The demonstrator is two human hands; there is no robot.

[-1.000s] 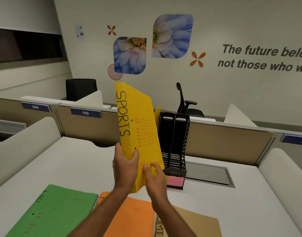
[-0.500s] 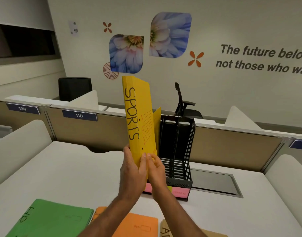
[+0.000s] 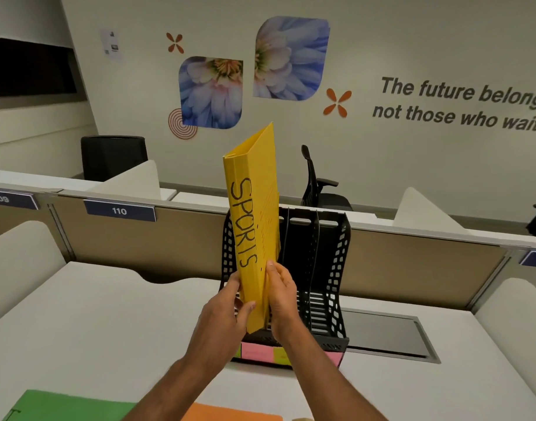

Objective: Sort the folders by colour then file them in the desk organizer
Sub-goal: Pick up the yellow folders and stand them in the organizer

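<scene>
While the yellow folder [image 3: 254, 226] stands almost upright in front of the black organizer [image 3: 327, 268], its flat card spine faces the camera with "SPORTS" hand-lettered in black down its length. It is stiff, matte card, slightly tilted, with red printed lines on the right cover. Its lower end hangs at the mouth of the organizer's left slot; whether it touches the base cannot be told. The organizer is hard plastic with perforated curved side walls, thin upright dividers and a slatted floor, and pink and yellow sticky labels [image 3: 260, 352] run along its front lip. It sits on a smooth white counter [image 3: 93, 314], beside a grey recessed hatch [image 3: 385, 332]. At the near edge lie a green folder [image 3: 72, 405] and an orange folder [image 3: 230, 414], both flat and cut off by the frame. Beyond the tan partition [image 3: 133, 241] with the plate "110" stand a black office chair [image 3: 318, 183] and a wall with flower decals. The folder hides most of the left slot. The left hand [image 3: 224, 311] clamps the spine's lower left edge, thumb in front; the right hand [image 3: 283, 296] pinches the right cover, fingers closed on it.
</scene>
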